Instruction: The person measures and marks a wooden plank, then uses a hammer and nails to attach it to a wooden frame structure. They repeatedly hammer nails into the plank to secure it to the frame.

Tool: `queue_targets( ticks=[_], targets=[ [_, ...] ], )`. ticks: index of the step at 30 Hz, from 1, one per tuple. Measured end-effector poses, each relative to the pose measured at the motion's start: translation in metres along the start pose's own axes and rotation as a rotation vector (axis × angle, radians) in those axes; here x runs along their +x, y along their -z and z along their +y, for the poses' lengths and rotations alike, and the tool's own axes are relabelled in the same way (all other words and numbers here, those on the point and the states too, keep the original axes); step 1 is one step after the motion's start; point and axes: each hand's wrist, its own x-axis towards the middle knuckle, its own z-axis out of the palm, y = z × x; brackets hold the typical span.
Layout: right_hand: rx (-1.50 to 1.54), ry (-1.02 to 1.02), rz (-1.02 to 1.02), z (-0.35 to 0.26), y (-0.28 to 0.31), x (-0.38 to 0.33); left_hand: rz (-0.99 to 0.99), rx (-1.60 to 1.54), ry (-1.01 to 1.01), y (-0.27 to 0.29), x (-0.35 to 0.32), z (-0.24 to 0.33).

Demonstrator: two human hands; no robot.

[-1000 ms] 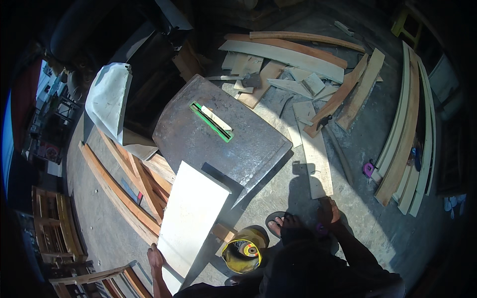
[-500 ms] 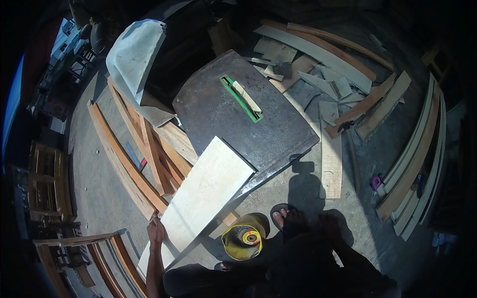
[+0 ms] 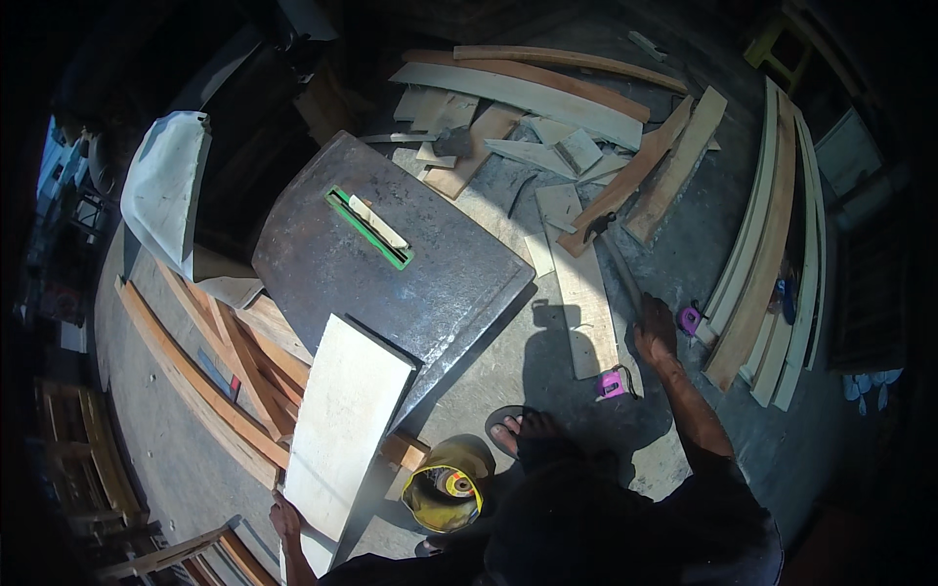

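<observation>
A dark metal saw table (image 3: 391,283) is standing on the concrete floor (image 3: 508,361), a pale board (image 3: 342,420) resting on its near edge. Offcuts (image 3: 576,293) and long planks (image 3: 762,264) are lying across the floor.

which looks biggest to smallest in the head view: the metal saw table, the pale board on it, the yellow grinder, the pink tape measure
1. metal saw table
2. pale board, held at its near end by the left hand
3. yellow grinder
4. pink tape measure

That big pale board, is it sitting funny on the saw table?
Yes. The pale board sits tilted, only its far end on the metal saw table; the left hand holds the low end.
</observation>
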Motion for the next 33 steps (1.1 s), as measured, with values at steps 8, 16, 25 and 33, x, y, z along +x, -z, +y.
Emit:
queue_targets(
  ticks=[8,16,25,33],
  targets=[
    [0.185,-0.15,-0.313,0.098,-0.069,0.064,0.015,0.114,-0.212,0.046,-0.056,0.024],
    [0.317,-0.344,-0.475,0.062,0.12,0.078,-0.063,0.068,-0.112,0.214,-0.152,0.037],
    [0.21,-0.284,-0.726,-0.144,0.403,0.003,-0.18,0.143,0.053,0.305,-0.277,-0.073],
    [-0.337,0.228,-1.189,-0.209,0.519,-0.065,-0.326,-0.396,-0.041,0.322,-0.461,-0.149]
  ],
)
